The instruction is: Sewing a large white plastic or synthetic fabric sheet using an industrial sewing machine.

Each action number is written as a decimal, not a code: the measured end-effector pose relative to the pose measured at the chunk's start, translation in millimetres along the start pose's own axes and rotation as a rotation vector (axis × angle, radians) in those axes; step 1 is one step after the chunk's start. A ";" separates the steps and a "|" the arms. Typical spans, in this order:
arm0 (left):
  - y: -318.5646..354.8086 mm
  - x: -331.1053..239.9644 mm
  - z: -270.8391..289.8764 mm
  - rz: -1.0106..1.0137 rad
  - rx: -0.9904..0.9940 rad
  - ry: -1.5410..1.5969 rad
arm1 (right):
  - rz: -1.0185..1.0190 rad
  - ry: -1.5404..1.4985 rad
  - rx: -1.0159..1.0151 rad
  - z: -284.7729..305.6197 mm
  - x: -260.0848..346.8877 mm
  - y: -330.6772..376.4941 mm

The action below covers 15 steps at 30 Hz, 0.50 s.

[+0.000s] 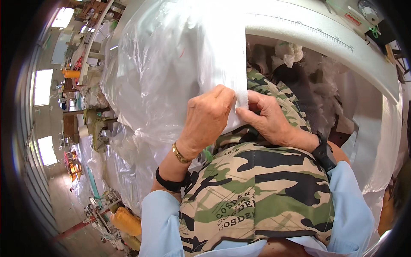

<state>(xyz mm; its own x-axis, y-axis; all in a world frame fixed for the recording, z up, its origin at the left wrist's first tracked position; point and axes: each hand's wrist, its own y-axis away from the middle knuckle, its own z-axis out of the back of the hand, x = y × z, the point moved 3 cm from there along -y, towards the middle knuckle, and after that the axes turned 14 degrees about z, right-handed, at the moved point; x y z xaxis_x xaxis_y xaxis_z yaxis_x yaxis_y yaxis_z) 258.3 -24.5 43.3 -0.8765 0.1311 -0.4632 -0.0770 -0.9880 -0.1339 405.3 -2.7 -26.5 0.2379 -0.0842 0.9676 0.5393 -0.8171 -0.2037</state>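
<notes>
A large sheet of translucent white plastic film [167,64] spreads over the left and hangs down across my lap. Its folded edge runs between my two hands. My left hand [209,111] is closed on the film, the fingers bent down into it. Just to the right, my right hand [267,115] pinches the same edge between thumb and forefinger. Both hands are close together above my camouflage apron [257,184]. What lies beneath the left fingertips is hidden.
A white table edge with a printed ruler scale [319,32] curves across the upper right. Below it are crumpled plastic pieces [291,53]. A machine part [368,10] stands at the top right corner. On the left, equipment and a yellow-orange bundle [126,220] stand beyond the film.
</notes>
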 end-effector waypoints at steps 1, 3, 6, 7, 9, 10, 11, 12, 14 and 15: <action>1.1 -1.3 -1.4 0.002 0.015 0.016 | -0.005 -0.007 0.013 -1.1 3.1 0.2; 1.1 -0.8 -5.0 0.002 0.023 0.031 | 0.071 0.115 0.066 0.1 5.6 0.8; 1.0 3.2 -7.5 0.011 0.001 0.173 | 0.217 0.261 0.137 -2.0 10.0 -0.4; 1.6 4.9 -7.4 0.045 0.025 0.246 | 0.279 0.280 0.147 -2.8 12.6 -0.3; 2.9 6.7 -7.6 0.075 0.035 0.322 | 0.387 0.325 0.176 -4.6 16.0 -0.6; 3.7 10.0 -9.7 0.190 0.078 0.413 | 0.449 0.382 0.227 -6.5 12.9 0.4; 4.3 13.9 -12.1 0.302 0.121 0.506 | 0.428 0.369 0.241 -8.8 11.6 0.4; 6.6 16.8 -12.4 0.302 0.104 0.514 | 0.406 0.355 0.261 -12.1 9.9 0.6; 11.6 29.8 -19.7 0.475 0.214 0.776 | 0.503 0.445 0.310 -16.3 5.4 -0.6; 12.6 31.3 -24.8 0.461 0.185 0.823 | 0.570 0.436 0.370 -16.5 4.9 -2.8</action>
<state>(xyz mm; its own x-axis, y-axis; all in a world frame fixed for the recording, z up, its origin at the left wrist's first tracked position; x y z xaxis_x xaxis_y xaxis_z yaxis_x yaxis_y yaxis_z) 241.7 -30.9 5.3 -0.2368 -0.3268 -0.9150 0.0560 -0.9448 0.3229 391.6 -10.3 -18.8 0.2615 -0.7086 0.6554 0.6810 -0.3457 -0.6455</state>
